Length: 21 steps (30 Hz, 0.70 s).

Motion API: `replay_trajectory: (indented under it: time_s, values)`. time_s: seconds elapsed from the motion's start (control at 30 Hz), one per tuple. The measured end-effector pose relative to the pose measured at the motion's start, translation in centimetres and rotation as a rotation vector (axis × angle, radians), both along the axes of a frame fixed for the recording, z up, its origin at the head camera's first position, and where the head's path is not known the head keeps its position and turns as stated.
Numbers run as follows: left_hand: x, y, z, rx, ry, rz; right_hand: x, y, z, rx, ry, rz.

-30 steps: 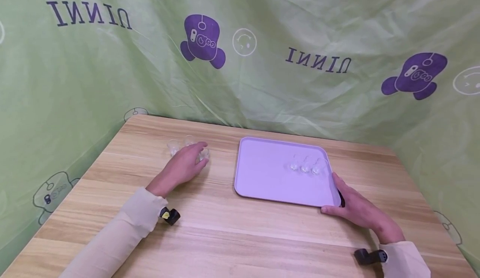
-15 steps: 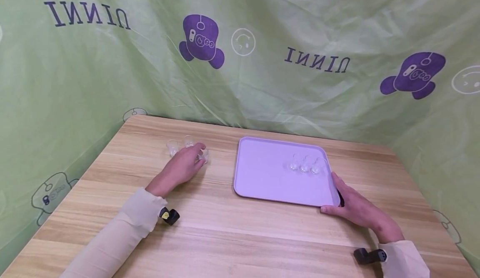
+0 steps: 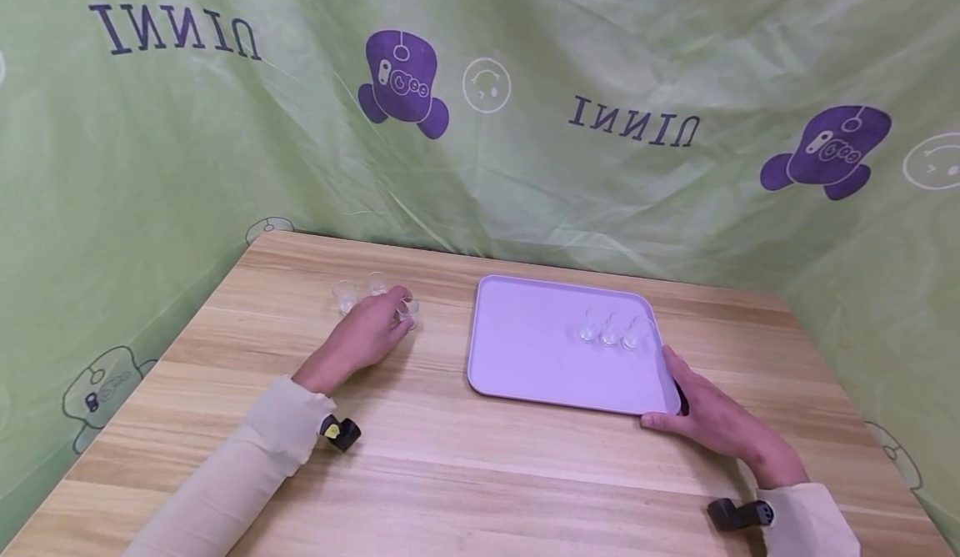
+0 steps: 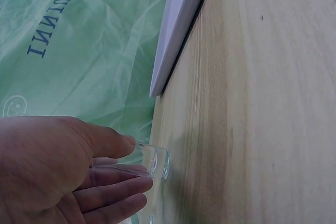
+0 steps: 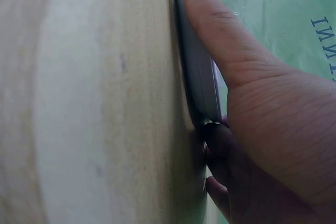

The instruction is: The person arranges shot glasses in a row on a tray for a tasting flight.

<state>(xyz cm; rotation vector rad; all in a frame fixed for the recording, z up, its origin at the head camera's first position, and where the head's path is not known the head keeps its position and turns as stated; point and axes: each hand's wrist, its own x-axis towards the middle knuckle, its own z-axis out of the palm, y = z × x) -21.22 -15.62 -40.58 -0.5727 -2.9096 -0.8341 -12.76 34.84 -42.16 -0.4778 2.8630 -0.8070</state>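
Note:
My left hand (image 3: 364, 332) pinches a small clear shot glass (image 4: 160, 164) between thumb and fingers. The glass stands low at the wooden tabletop; its upper part is partly hidden by the fingers. Just beyond this hand are two more clear shot glasses, one at the left (image 3: 345, 297) and one farther back (image 3: 377, 282). My right hand (image 3: 712, 415) holds the near right corner of a light purple tray (image 3: 525, 340), thumb along the front edge and fingers on the right side. Three clear shot glasses (image 3: 611, 336) stand in a row on the tray's right part.
The wooden table (image 3: 450, 474) reaches back to a green printed curtain (image 3: 525, 190), which also hangs along both sides. A strip of wood separates the left glasses from the tray. Black wrist cameras sit at both cuffs.

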Motion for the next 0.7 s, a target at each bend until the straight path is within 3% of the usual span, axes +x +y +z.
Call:
replay_trajectory:
  time_s: [0.47, 0.7]
  values:
    - [-0.19, 0.43, 0.18, 0.073, 0.056, -0.016, -0.04, -0.05, 0.09, -0.006, -0.009, -0.008]
    - [-0.12, 0.96, 0.40, 0.099, 0.051, -0.011, -0.02, 0.06, -0.10, 0.001, 0.000, -0.006]
